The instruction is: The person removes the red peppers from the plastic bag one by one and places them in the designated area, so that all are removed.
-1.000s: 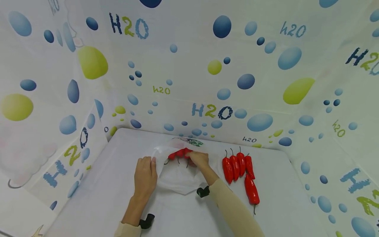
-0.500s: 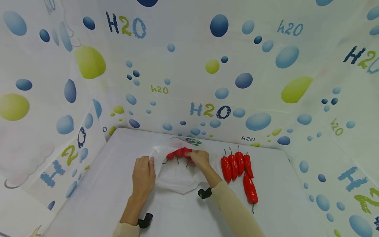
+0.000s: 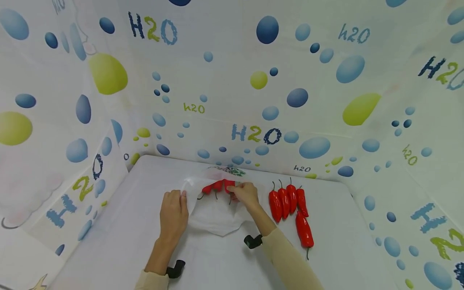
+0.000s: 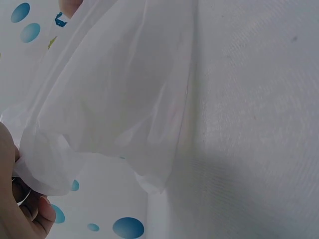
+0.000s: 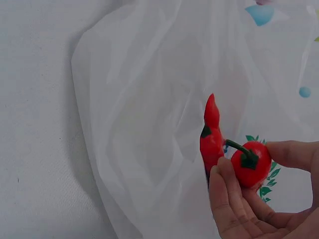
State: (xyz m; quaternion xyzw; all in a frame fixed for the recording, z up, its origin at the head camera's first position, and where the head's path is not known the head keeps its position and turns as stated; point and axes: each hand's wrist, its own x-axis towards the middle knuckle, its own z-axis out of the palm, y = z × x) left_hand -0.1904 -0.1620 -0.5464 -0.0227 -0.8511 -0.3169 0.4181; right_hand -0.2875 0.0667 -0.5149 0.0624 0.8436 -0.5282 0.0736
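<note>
A thin white plastic bag (image 3: 217,227) lies on the table with its mouth towards me. My left hand (image 3: 174,215) grips its left edge; in the left wrist view, the fingers (image 4: 44,211) curl around the crumpled film (image 4: 114,94). At the bag's mouth my right hand (image 3: 248,196) pinches a red chili pepper (image 5: 254,167) between thumb and fingers, its green stem facing the right wrist camera. Another red pepper (image 5: 212,142) shows right beside those fingers. In the head view, red peppers (image 3: 216,186) sit in a row inside the bag, stems towards me.
Right of the bag, several red chili peppers (image 3: 284,201) lie side by side, with one more pepper (image 3: 304,231) nearer me. Behind the white table (image 3: 337,233) hangs a printed curtain (image 3: 232,88), which also rises along the left and right sides.
My right hand has shifted slightly right, and a small gap has widened between the pinched pepper and those to its left. My left hand keeps its hold on the bag.
</note>
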